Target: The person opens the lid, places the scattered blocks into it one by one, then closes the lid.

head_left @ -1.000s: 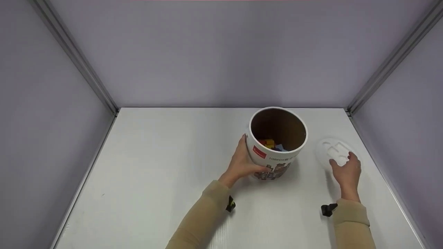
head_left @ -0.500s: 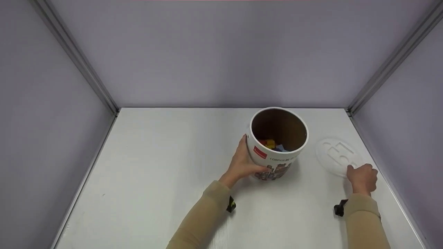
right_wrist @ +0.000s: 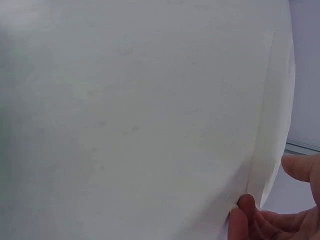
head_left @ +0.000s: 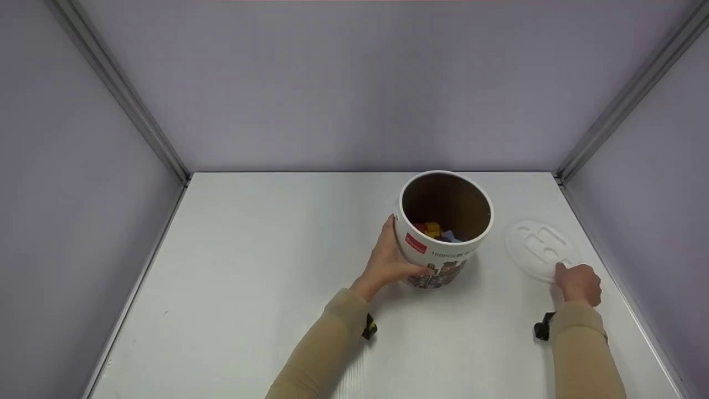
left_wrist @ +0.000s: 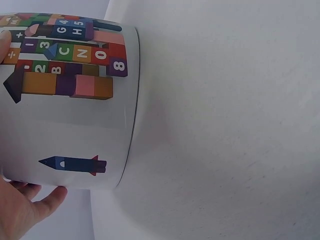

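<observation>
A white toy-block bucket [head_left: 443, 255], uncovered at the top, stands on the table toward the right in the head view. Colourful blocks [head_left: 432, 229] lie inside it. My left hand [head_left: 386, 263] grips the bucket's left side, thumb across the front; printed letter blocks and a rocket show on the bucket wall [left_wrist: 65, 127] in the left wrist view. To the right, a round white lid [head_left: 529, 249] lies at the table. My right hand [head_left: 579, 284] pinches its near right edge, fingers curled; the right wrist view shows the lid's rim [right_wrist: 267, 120] between thumb and fingers.
The white table [head_left: 232, 277] reaches back to a grey rear panel [head_left: 354, 88]. Side panels rise at left [head_left: 66, 210] and right [head_left: 653, 183], the right one close to the lid. A black wrist device [head_left: 543, 327] sits by the right sleeve.
My right hand has moved from over the lid to its near right edge, its fingers closing there. The lid has shifted very slightly away. My left hand and the bucket stay nearly still.
</observation>
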Motion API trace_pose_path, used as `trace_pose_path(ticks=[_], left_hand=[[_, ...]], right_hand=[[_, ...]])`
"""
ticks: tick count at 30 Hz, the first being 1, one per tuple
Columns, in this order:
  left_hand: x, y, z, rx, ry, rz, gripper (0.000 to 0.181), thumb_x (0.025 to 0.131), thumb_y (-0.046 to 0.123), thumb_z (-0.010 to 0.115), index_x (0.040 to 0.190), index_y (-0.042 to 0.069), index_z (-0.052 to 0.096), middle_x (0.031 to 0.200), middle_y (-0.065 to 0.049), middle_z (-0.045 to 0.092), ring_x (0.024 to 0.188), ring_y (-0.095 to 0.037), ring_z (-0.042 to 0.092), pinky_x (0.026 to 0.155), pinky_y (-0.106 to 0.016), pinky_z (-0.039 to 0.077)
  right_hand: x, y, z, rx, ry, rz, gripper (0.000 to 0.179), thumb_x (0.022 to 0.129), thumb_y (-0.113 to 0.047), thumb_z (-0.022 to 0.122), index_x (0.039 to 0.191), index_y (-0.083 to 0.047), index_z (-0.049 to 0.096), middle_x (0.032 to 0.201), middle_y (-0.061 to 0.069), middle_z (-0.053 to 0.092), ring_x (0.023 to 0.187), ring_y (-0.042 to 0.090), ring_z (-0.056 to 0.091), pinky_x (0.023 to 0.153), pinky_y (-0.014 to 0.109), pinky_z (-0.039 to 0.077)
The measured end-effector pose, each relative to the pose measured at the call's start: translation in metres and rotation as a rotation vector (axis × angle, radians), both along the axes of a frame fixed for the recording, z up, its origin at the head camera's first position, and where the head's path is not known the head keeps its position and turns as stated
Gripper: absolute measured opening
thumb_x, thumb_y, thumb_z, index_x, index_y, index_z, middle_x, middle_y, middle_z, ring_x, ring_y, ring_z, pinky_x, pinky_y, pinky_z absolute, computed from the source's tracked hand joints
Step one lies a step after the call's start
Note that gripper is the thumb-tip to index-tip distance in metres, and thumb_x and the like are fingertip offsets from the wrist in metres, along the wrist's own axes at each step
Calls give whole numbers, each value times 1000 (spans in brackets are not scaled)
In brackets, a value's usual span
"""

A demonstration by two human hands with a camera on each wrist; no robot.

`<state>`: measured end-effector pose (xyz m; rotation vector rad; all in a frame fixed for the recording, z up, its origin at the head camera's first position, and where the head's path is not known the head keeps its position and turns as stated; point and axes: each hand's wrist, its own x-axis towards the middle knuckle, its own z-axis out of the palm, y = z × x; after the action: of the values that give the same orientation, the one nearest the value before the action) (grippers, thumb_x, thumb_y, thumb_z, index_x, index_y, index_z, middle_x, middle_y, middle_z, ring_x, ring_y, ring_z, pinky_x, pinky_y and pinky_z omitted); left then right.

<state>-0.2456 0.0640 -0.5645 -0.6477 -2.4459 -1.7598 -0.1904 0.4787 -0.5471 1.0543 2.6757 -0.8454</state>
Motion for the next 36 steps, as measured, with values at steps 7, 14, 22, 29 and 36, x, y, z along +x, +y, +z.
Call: trace_pose_path(ticks=[7, 14, 22, 29, 36], left_hand=[[-1, -1, 0, 1, 12, -4, 132, 51, 54, 94, 153, 38, 11, 148, 4, 40, 132, -4, 37, 112, -41, 31], [-2, -1, -1, 12, 5, -6, 132, 50, 55, 93, 152, 38, 11, 147, 2, 41, 131, -4, 38, 111, -41, 32], [-2, -1, 0, 25, 9, -15, 132, 51, 50, 95, 154, 30, 14, 146, 3, 41, 130, -4, 38, 111, -38, 32], [-2, 0, -1, 19, 11, -15, 133, 51, 51, 95, 155, 25, 15, 147, 0, 41, 131, -3, 38, 112, -38, 31], [-2, 0, -1, 18, 16, -13, 134, 50, 49, 96, 155, 21, 16, 144, 15, 39, 131, -3, 38, 112, -37, 31]], right_hand=[[-1, 0, -2, -13, -1, -25, 62, 96, -37, 43, 116, 22, 52, 97, 35, 58, 80, 39, 57, 60, 46, 48], [-2, -2, -4, -77, 37, -51, 60, 96, -37, 51, 113, 20, 54, 70, 17, 61, 61, 27, 59, 52, 39, 47], [-6, -4, -7, -138, 55, 50, 71, 96, -35, 57, 129, 25, 40, 98, 31, 61, 71, 27, 63, 57, 34, 52], [-7, -10, -7, -156, 57, 72, 73, 97, -40, 51, 135, 20, 38, 122, 37, 53, 83, 33, 64, 65, 36, 52], [-10, -16, -11, -82, 60, 43, 56, 95, -34, 51, 114, 18, 55, 79, 17, 63, 63, 22, 58, 50, 34, 46]])
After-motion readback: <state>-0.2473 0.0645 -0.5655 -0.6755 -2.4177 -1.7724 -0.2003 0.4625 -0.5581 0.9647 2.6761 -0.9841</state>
